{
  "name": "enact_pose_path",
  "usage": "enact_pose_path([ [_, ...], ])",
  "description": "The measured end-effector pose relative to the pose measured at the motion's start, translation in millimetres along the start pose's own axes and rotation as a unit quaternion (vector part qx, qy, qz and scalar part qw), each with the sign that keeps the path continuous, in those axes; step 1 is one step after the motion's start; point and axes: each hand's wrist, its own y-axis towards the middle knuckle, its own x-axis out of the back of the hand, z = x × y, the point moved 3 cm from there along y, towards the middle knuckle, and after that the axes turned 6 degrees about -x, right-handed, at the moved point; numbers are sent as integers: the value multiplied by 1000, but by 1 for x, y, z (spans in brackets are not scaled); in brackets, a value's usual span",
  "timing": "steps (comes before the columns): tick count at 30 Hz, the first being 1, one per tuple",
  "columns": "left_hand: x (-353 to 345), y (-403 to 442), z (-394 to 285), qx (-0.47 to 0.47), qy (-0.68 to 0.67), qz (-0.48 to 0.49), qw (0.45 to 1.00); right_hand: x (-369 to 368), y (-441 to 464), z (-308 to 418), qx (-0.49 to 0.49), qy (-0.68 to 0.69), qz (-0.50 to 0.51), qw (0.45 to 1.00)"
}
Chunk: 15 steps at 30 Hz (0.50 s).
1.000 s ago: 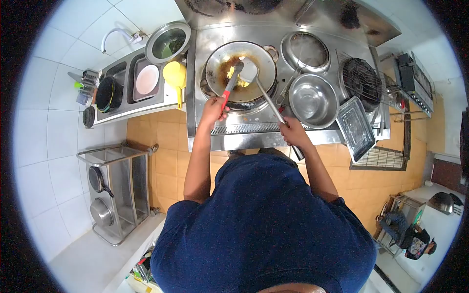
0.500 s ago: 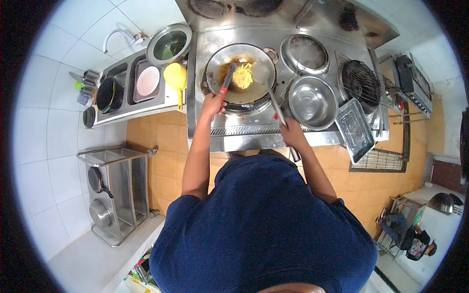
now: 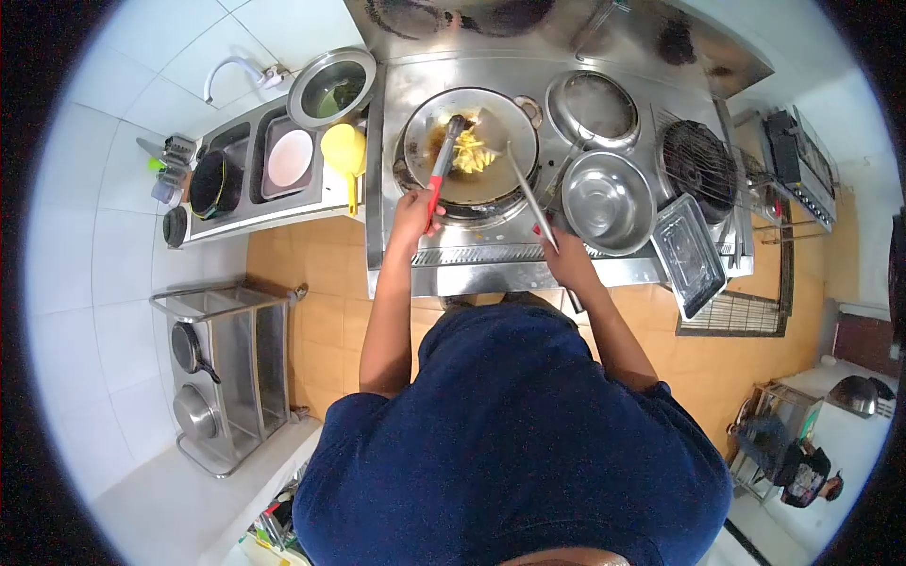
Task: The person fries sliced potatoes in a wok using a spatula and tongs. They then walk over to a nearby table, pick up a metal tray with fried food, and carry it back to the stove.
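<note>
My left hand [image 3: 412, 219] is closed around red-handled tongs [image 3: 441, 176], whose black tips reach into the wok [image 3: 517, 177]. My right hand [image 3: 570, 258] grips the long metal handle of a wok spatula [image 3: 525, 184]. The spatula's grey head lies in the wok, just right of the tong tips. Between the two tools sits a heap of yellow food pieces [image 3: 469, 153], with brownish liquid around it. The wok rests on a burner of the steel stove.
Right of the wok are a steel bowl [image 3: 609, 203], a round lidded pan [image 3: 595, 108], a grill rack [image 3: 700, 165] and a metal tray [image 3: 689, 257] overhanging the stove's edge. Leftward stand a yellow dipper [image 3: 343, 149] and sinks. A person [image 3: 793, 467] is far right.
The spatula head has swung left, closer to the yellow food and the tongs. The tong tips have shifted slightly up and right, and the food looks more gathered and darker.
</note>
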Motion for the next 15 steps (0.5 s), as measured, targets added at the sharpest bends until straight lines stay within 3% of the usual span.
enact_pose_path([
  [4, 11, 13, 6, 1, 31, -12, 999, 16, -8, 5, -15, -15, -49, 999],
  [7, 10, 23, 11, 25, 36, -6, 999, 8, -1, -12, 25, -45, -113, 992],
  [10, -5, 35, 22, 51, 10, -12, 999, -11, 2, -18, -119, 148, 60, 980],
  [13, -15, 32, 21, 42, 17, -4, 999, -25, 3, -21, -121, 251, 91, 956],
  [15, -16, 24, 16, 27, 11, -12, 999, -23, -2, -13, -102, 236, 85, 963],
])
